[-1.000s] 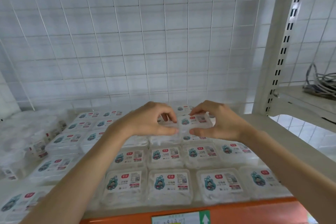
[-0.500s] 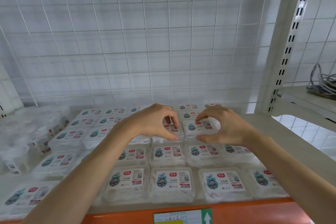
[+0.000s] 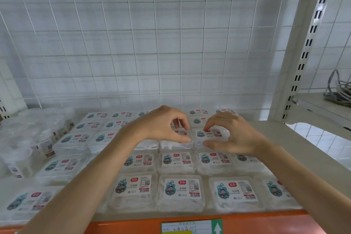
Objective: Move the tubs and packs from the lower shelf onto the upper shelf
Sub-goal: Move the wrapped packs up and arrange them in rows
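On the shelf (image 3: 123, 226) the left grip (image 3: 161, 125) pinches a pack (image 3: 180, 133); the right grip (image 3: 233, 135) pinches the next pack (image 3: 213, 135), just beside.

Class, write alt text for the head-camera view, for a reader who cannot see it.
Two bare hands reach over a shelf covered in rows of clear labelled packs: the left hand pinches the left pack and the right hand pinches the right pack beside it. A white wire grid stands behind the shelf.
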